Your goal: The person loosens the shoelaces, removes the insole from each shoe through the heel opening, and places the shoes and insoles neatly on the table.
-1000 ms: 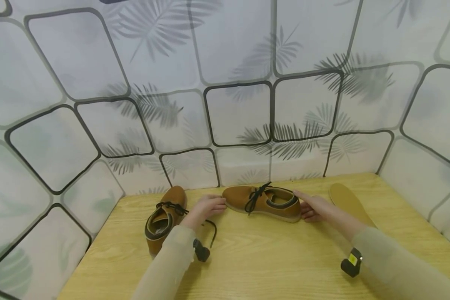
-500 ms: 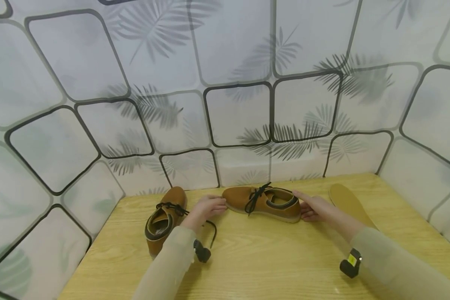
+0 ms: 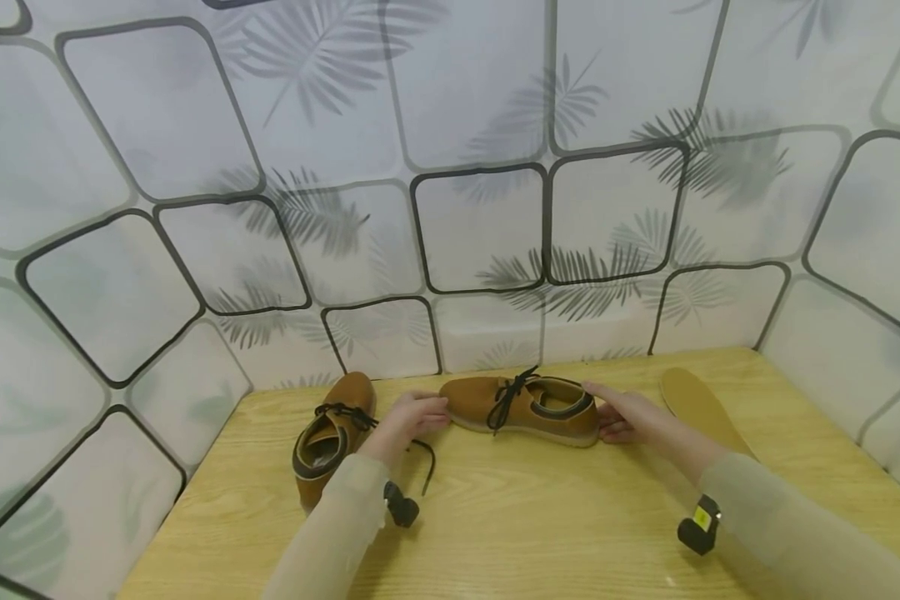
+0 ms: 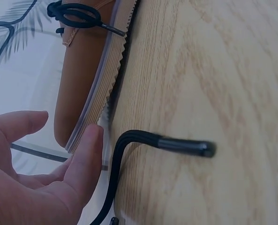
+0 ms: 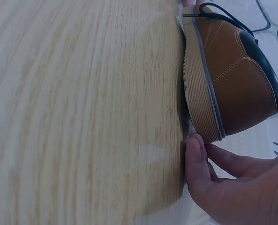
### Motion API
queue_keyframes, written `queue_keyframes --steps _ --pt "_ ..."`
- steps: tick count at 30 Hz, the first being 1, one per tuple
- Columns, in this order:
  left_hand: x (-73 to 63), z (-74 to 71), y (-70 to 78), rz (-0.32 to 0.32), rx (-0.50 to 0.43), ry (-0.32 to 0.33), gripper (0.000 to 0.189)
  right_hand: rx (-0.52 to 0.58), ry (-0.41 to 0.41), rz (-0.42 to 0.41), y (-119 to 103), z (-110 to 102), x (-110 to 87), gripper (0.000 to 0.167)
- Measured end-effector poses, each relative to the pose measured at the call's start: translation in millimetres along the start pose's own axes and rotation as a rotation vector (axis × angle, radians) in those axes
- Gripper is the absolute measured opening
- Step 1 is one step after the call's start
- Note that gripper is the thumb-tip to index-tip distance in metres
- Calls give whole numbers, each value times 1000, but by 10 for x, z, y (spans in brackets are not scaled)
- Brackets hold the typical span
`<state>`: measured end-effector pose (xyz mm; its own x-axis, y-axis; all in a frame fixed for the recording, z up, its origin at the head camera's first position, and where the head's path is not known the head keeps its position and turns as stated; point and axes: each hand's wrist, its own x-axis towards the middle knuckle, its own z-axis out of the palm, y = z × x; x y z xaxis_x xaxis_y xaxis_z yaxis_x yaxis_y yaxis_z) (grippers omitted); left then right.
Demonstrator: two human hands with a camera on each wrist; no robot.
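Note:
A brown lace-up shoe [image 3: 487, 403] with black laces stands on the wooden table, toe to the left. My left hand [image 3: 411, 421] is at its toe. In the left wrist view a finger touches the sole edge and the thumb stands apart from the upper. At the heel, my right hand [image 3: 633, 417] rests one digit on the collar, while other fingertips [image 5: 193, 145] lie by the heel of the sole. A second brown shoe [image 3: 315, 479] stands left of my left forearm, partly covered by it. Its black lace [image 4: 138, 136] trails beside my left hand.
A tan insole [image 3: 693, 402] lies at the back right, partly behind my right forearm. A pale patterned curtain [image 3: 480, 233] surrounds the back and sides of the wooden table [image 3: 540, 517].
The shoe between my hands has shifted slightly left, and both hands have moved with it. The second shoe and the insole stay in place.

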<state>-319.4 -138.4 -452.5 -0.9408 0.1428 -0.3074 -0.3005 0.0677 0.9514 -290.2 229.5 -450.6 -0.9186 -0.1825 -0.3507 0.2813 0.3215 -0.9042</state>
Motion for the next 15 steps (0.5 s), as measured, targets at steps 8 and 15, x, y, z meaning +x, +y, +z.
queue_keyframes --steps 8,15 --pt "-41 5 -8 22 21 39 56 -3 -10 -1 -31 15 -50 89" --pt "-77 8 -37 42 30 74 53 -2 -15 -15 -18 -4 -66 89"
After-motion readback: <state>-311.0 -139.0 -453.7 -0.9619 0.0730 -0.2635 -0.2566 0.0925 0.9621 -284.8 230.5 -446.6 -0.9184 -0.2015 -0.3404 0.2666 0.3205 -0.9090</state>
